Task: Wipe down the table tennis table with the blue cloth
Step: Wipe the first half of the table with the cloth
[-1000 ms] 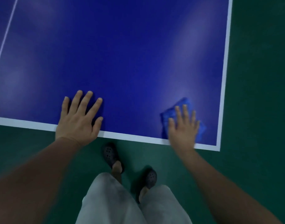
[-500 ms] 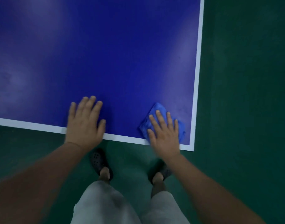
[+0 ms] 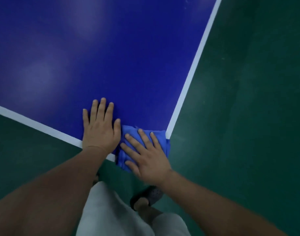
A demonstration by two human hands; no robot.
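Currently the right grip [image 3: 149, 157] is released: its fingers are straight and spread, and the palm presses flat on the blue cloth [image 3: 162, 141]. Nothing is curled round the fabric; it is held down by pressure alone. The cloth lies bunched on the near right corner of the counter [image 3: 111, 57], covering the point where the two white border lines [image 3: 193, 68] meet. Its near and right folds hang past the counter edge.

The left grip [image 3: 100, 132] is also released. It lies flat on bare counter just left of the cloth, fingers straight and pointing far, heel of the hand over the near border line. Its thumb is just beside the cloth; contact cannot be confirmed.

Beyond the counter lies green floor [image 3: 247, 116]. Below the arms are pale trousers [image 3: 108, 210] and a dark perforated sandal [image 3: 149, 195].

Task status, as a judgement:
- Step in hand: wiping the near right corner, including its border lines.
- Done: cannot be determined. The blue surface shows pale hazy patches, which may be light reflections or residue.
- Left: a few pale specks show near the far right border and probably need a pass. The rest of the counter extends out of view to the far and left, so its condition is unknown.
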